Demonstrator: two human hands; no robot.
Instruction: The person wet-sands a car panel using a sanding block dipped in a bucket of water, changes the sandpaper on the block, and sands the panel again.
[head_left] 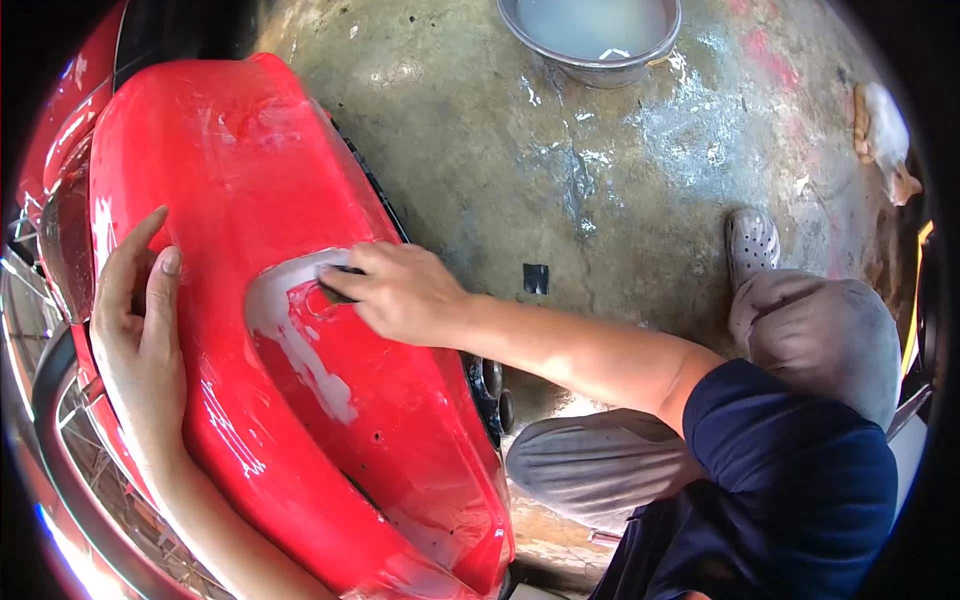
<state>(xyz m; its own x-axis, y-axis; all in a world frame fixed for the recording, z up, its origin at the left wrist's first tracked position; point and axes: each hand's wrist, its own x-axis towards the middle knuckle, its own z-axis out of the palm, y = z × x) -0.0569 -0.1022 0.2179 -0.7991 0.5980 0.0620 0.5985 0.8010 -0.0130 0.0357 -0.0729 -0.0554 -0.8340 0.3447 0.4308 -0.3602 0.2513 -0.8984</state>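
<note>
A glossy red car bumper (pixel 240 190) fills the left half of the head view, wet and shiny in places. Around its recessed part runs a smooth grey patch (pixel 300 355), with bare red showing inside the curve. My right hand (pixel 405 295) is closed on a small dark piece of what looks like sandpaper (pixel 342 283), pressed against the upper end of the patch. Its far side is hidden by my fingers. On the bumper's left side rests my left hand (pixel 140 335), thumb and fingers apart and holding nothing.
A grey basin (pixel 600 70) of cloudy water stands on the wet concrete floor (pixel 450 150) at the top. At the far right lies a white and orange cat (pixel 885 135). My bent knees and clog (pixel 752 243) are right of the bumper. Red car bodywork (pixel 75 130) borders the left.
</note>
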